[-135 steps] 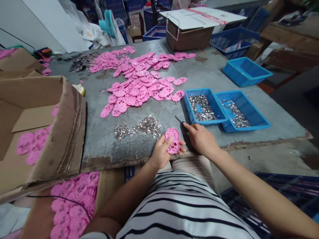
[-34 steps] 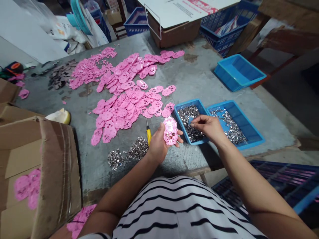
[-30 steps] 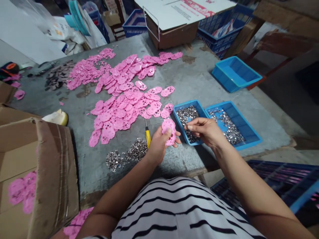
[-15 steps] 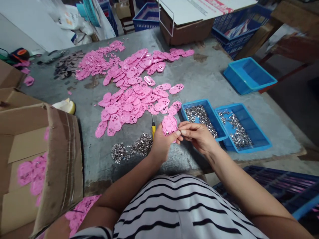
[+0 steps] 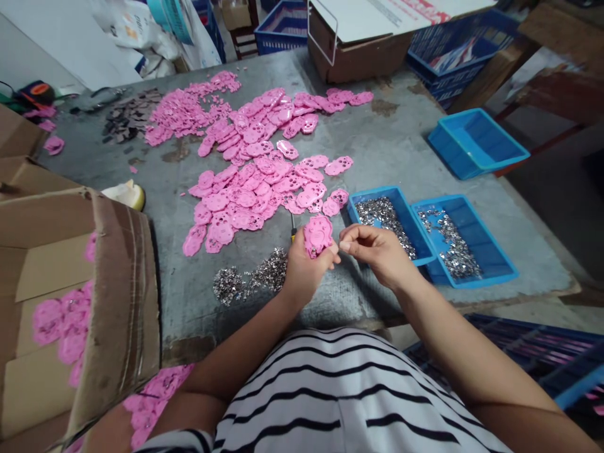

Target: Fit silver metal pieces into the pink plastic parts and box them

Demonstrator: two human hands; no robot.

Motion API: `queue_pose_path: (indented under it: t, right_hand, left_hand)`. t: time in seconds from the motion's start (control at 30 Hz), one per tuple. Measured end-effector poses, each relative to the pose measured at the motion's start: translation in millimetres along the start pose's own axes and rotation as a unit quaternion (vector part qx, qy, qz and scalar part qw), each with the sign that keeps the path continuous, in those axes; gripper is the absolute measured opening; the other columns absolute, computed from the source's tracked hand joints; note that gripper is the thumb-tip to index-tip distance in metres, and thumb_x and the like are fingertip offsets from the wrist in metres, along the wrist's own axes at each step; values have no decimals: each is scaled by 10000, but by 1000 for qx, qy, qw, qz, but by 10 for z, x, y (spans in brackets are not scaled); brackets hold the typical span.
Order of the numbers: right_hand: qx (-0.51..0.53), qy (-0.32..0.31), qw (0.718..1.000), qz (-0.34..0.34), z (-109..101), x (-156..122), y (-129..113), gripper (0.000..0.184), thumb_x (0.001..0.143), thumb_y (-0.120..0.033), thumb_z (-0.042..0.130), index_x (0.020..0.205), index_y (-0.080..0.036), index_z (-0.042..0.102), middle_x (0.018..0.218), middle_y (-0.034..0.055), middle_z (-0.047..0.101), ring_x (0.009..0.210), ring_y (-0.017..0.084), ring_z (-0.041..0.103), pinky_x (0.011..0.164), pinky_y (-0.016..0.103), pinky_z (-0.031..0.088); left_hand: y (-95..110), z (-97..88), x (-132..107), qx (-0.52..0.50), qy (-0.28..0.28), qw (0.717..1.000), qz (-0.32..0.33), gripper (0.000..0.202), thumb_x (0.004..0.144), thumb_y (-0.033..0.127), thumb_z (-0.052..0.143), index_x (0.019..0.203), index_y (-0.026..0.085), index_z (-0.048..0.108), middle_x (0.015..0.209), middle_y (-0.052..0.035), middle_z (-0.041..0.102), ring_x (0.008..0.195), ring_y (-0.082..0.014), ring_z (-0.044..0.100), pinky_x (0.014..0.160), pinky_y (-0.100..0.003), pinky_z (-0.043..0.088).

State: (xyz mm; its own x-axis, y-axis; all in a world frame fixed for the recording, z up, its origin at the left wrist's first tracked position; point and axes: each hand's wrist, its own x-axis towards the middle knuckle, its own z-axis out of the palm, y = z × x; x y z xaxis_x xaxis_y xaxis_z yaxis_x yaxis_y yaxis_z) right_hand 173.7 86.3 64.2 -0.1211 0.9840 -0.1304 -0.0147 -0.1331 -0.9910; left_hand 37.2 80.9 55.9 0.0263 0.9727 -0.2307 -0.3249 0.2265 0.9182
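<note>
My left hand (image 5: pixel 306 267) is closed around a pink moulded plastic piece (image 5: pixel 318 234), with its patterned face turned up. Just right of it, my right hand (image 5: pixel 375 250) has thumb and forefinger pinched together; whatever they may hold is too small to make out. Beyond both hands lies a spread of similar pink plastic pieces (image 5: pixel 250 195). Small shiny metal parts (image 5: pixel 229 285) are heaped on the table left of my left hand. A screwdriver (image 5: pixel 293 229) lies partly hidden behind that hand. Near my right hand stands a blue tray (image 5: pixel 427 259) holding metal parts.
A second blue tray (image 5: pixel 512 274) of metal parts adjoins the first, and another blue tray (image 5: pixel 479 167) stands farther back. The cardboard box (image 5: pixel 125 302) at left contains pink pieces. Dark flat pieces (image 5: pixel 132 116) and a fruit rind (image 5: pixel 125 194) lie on the grey table (image 5: pixel 396 138).
My right hand has drawn slightly away from the pink piece, leaving a small gap. The piece in my left hand is tilted a little differently, and the view has shifted slightly.
</note>
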Motion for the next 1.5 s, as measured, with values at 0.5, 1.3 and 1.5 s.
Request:
queue_pose_path:
  t: [0.5, 1.3, 1.5]
  right_hand:
    - [-78, 34, 995, -46, 147, 0, -29, 320, 706, -440, 739, 563, -176, 628, 988, 102, 551, 916, 228, 535, 540, 273, 462]
    - [7, 5, 1000, -2, 127, 30, 68, 352, 665, -445, 772, 591, -140, 613, 953, 44, 493, 511, 49, 475, 414, 246, 450]
    - [-34, 19, 999, -30, 138, 28, 109, 335, 677, -416, 767, 610, -147, 579, 939, 36, 491, 514, 61, 488, 382, 240, 434]
  left_hand:
    - [95, 71, 2, -144, -29, 987, -71, 729, 789, 777, 282, 1146, 212, 574, 973, -94, 668, 940, -227, 620, 627, -275, 513]
    - [-30, 36, 24, -147, -41, 987, -46, 722, 729, 794, 395, 1002, 162, 615, 955, -105, 668, 958, -236, 613, 650, -290, 530]
    - [-52, 54, 25, -126, -54, 990, -27, 757, 695, 827, 397, 977, 156, 602, 971, -111, 661, 966, -249, 615, 657, -310, 544]
